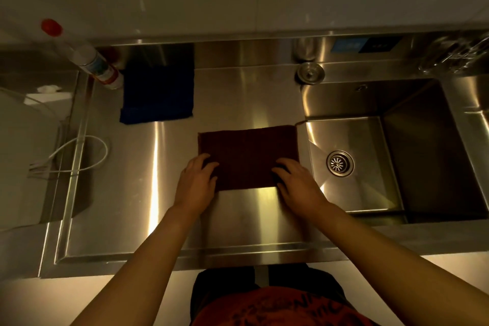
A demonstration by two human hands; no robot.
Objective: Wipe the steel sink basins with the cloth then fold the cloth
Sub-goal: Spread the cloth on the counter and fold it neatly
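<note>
- The dark red cloth point(247, 156) lies flat as a neat rectangle on the steel worktop point(169, 201), in the middle of the frame, just left of the sink basin point(428, 156) at the right.
- Both hands sit on the cloth's near edge: the left hand point(197, 180) on its lower left corner, the right hand point(297, 182) on its lower right corner.
- The fingers of both hands lie spread and fairly straight on the fabric, pressing it down; neither looks curled round it, though whether a thumb is tucked under the edge cannot be told.
- The basin shows bare steel with its drain point(340, 163) uncovered and no cloth in it, so the wiping appears to be finished.
- The cloth's tidy outline suggests folding is under way; how many layers it has cannot be told.
- Probably left: one or more folds, then smoothing it flat.
- A folded blue cloth point(157, 92) lies at the upper left, beside a bottle with a red cap point(87, 58); a loose strainer plug point(310, 73) sits above the basin.
</note>
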